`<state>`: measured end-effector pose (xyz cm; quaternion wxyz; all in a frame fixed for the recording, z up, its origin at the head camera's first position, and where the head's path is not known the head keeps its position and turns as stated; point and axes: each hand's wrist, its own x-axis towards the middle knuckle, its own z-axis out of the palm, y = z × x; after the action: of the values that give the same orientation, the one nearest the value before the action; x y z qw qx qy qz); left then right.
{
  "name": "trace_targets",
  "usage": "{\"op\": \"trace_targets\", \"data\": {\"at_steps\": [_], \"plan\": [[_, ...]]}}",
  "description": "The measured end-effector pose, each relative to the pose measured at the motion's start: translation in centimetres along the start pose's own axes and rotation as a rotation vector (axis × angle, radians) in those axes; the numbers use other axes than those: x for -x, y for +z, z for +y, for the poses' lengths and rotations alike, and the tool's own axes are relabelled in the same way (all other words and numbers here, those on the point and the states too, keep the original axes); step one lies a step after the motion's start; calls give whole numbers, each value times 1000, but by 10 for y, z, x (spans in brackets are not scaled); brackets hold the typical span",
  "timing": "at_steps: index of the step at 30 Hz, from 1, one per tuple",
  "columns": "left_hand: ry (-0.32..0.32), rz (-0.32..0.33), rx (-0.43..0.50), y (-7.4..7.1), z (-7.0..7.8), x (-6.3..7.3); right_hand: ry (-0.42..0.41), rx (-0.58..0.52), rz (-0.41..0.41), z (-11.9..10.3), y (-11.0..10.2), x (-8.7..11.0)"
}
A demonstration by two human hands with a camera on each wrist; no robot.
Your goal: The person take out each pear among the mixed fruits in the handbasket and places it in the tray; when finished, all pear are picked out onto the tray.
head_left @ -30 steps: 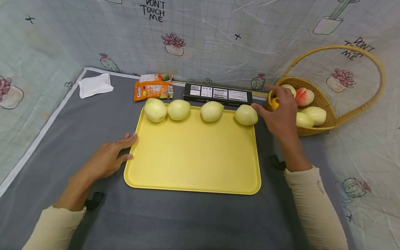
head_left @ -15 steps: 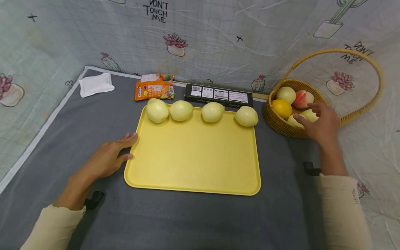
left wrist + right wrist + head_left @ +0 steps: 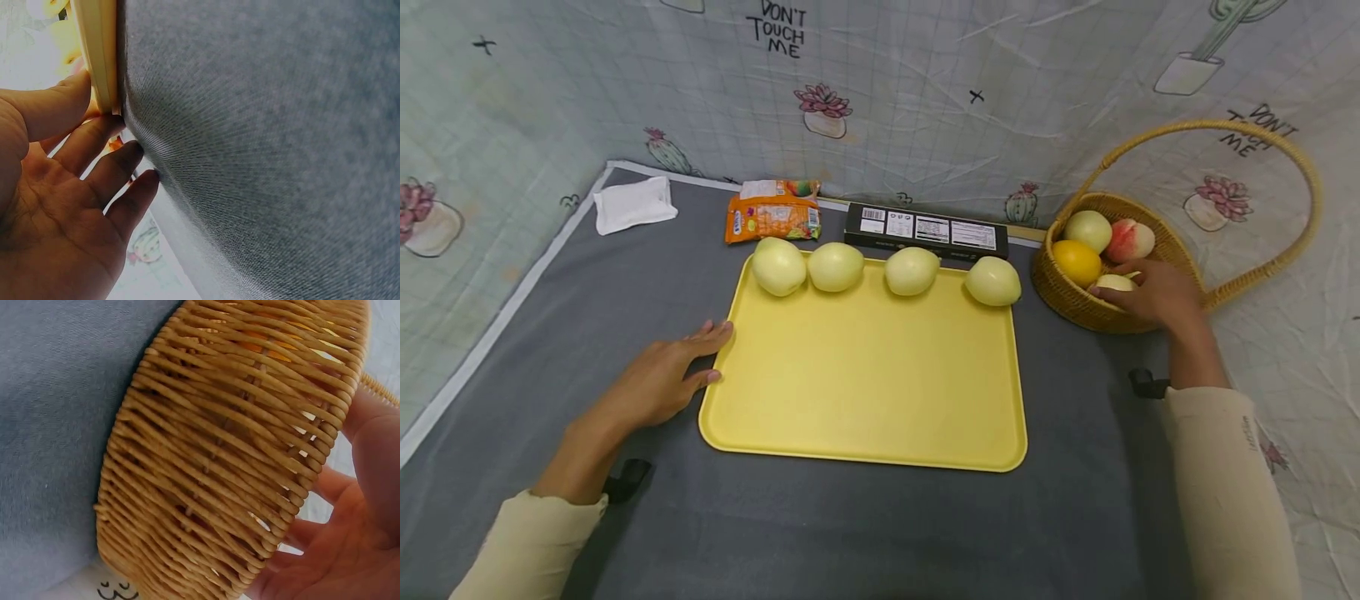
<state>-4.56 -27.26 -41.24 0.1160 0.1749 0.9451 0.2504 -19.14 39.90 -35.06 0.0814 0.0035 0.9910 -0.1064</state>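
In the head view, a yellow tray (image 3: 865, 379) lies on the grey cloth, with several pale green fruits (image 3: 912, 272) lined along its far edge. My left hand (image 3: 658, 385) rests at the tray's left rim, thumb and fairly straight fingers touching it; the left wrist view shows the fingertips by the tray's edge. At right stands a wicker basket (image 3: 1063, 304). My right hand (image 3: 1161, 292) reaches into it over the near rim, thumb and fingers curled around a pale green fruit (image 3: 1116, 283). In the right wrist view, the wicker wall hides the fingertips.
Also in the basket are an orange-yellow fruit (image 3: 1077, 262), a pink peach (image 3: 1131, 239) and another pale green fruit (image 3: 1087, 230). Its tall handle (image 3: 1311, 183) arches up. Behind the tray lie a black box (image 3: 928, 230), an orange packet (image 3: 772, 218) and a white packet (image 3: 636, 205).
My right hand has gone from the tray's far right corner to the basket, then down into it around a pale green fruit. The left hand stays at the tray's rim.
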Motion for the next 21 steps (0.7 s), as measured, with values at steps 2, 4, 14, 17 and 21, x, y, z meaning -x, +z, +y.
{"op": "trace_targets", "data": {"at_steps": [2,4,14,17,21], "plan": [[-4,-1,0,0,0,0,10,-6,3,1,1,-2],[-5,0,3,0,0,0,31,-46,15,2,2,-1],[-3,5,15,-1,1,0,75,-240,162,-7,-8,20],[-2,3,11,-1,1,0,48,-264,219,-19,-12,28],[-2,4,7,0,2,0,-37,-278,312,-43,-13,43]]}}
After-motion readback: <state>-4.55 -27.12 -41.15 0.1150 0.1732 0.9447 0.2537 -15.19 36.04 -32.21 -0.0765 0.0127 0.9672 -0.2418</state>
